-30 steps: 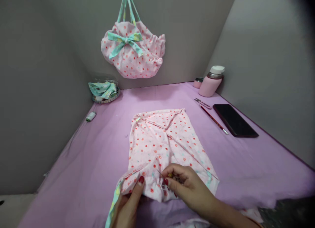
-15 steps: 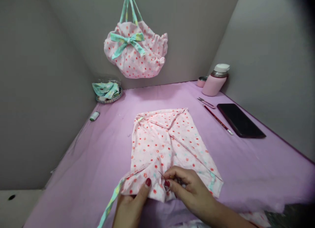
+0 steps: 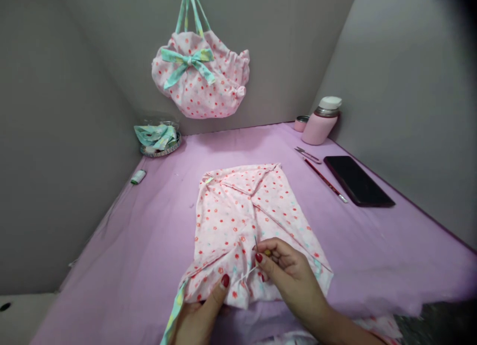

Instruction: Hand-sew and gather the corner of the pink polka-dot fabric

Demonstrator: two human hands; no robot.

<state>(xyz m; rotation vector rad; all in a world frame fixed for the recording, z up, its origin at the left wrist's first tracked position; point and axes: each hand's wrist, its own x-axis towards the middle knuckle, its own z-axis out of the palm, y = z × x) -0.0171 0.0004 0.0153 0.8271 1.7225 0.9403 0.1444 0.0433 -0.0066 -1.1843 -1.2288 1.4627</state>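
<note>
The near edge of the dotted fabric [image 3: 227, 211] is pinched by the left hand [image 3: 203, 312], thumb on top, fingers beneath. A needle [image 3: 256, 244] is pinched between thumb and forefinger of the right hand [image 3: 290, 273]; white thread [image 3: 248, 274] is stretched from there to the fabric, which is spread on a purple tablecloth [image 3: 156, 226]. A phone [image 3: 358, 181] and pencil [image 3: 325, 180] are placed rightward. Beyond, a dotted bag [image 3: 208, 99] is hung.

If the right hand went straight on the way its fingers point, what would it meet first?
Most likely the pink dotted cloth, which spreads just ahead of the right hand, toward the picture's upper left; how high the hand sits above it is unclear.
</note>
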